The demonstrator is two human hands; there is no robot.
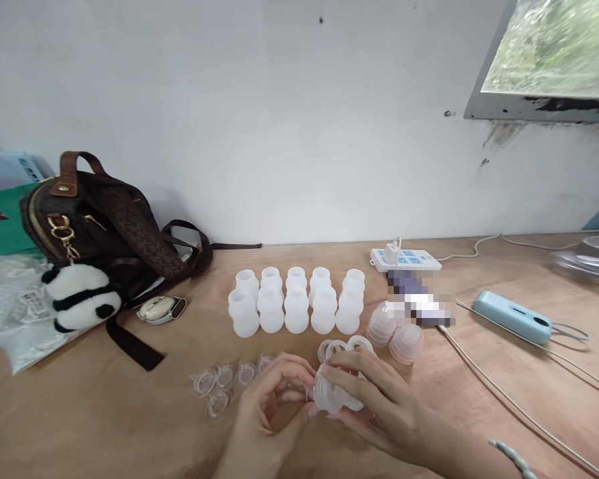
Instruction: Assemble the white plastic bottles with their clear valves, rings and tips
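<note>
Low at the front of the table, both my hands meet on a translucent ribbed screw collar (328,394). My right hand (379,399) wraps over the collar from the right, fingers curled on its top and side. From the left, my left hand (279,399) pinches a small clear part at the collar's end, mostly hidden by the fingertips; it looks like a bottle nipple. Several clear nipples (219,404) lie left of my left hand. Just beyond my right hand lie several translucent rings (360,343), partly covered by the fingers.
Behind stand two rows of frosted white bottles (296,313). Stacked clear domed caps (406,344) sit to their right. A power strip (419,259), a blurred-out device, cables and a light blue device (512,316) occupy the right. A backpack (114,226), panda plush (82,297) and mouse (156,309) are left.
</note>
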